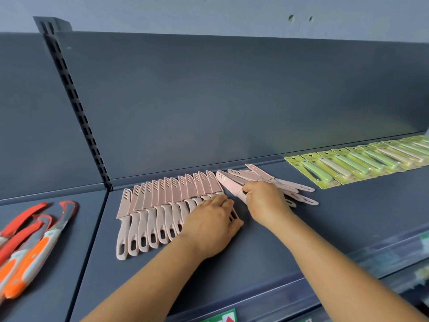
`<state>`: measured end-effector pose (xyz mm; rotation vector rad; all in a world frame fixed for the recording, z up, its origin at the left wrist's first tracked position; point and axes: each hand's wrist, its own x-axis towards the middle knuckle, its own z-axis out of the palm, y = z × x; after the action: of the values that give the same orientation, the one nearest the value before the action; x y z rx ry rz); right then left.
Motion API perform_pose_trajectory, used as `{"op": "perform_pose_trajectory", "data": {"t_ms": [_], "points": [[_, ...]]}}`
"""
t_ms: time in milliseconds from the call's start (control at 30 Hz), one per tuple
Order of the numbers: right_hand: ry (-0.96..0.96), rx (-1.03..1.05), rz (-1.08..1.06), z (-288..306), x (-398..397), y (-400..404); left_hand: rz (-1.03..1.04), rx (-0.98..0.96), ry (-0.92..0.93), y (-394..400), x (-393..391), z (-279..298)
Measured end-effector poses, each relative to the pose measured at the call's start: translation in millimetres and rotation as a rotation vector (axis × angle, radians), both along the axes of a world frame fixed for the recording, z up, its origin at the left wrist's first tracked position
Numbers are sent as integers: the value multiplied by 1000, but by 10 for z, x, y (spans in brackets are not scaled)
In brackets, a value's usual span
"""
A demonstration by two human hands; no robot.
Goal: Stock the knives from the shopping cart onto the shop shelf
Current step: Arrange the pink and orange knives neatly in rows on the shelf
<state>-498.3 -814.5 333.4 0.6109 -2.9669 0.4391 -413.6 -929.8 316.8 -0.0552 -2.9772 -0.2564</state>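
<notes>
Several pink sheathed knives [148,212] lie in a neat overlapping row on the dark grey shelf [232,263], blades pointing to the back. My left hand [212,225] rests flat on the handles at the row's right end. My right hand [264,201] grips one pink knife [228,183] by its handle, blade angled up and left, just right of the row. A loose pile of pink knives [290,185] lies behind and to the right of that hand, partly hidden by it.
Green carded knives [362,162] run in a row along the shelf's right part. Orange, red and grey handled knives [30,245] lie heaped on the neighbouring shelf to the left. A slotted upright [76,105] divides the back panels. A price rail [301,296] edges the front.
</notes>
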Motion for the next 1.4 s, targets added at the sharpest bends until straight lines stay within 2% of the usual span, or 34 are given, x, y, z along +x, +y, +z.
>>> {"op": "perform_pose_trajectory", "data": {"t_ms": [200, 500, 667, 867, 1167, 1300, 1400], "points": [[-14, -98, -33, -17, -42, -184, 1, 7, 20, -7, 0, -34], [-44, -123, 22, -40, -77, -233, -6, 37, 43, -29, -40, -97], [22, 7, 38, 13, -60, -245, -4, 38, 42, -32, -44, -101], [-100, -85, 112, 24, -54, -253, -15, 70, 50, -37, -32, -91], [-167, -73, 181, 35, 9, -115, -11, 41, 42, -33, -47, -91], [-30, -80, 130, 24, -27, 1, -17, 23, 51, -36, -22, -63], [52, 39, 7, 13, -143, 199, -35, 4, 54, -30, -26, -19]]}}
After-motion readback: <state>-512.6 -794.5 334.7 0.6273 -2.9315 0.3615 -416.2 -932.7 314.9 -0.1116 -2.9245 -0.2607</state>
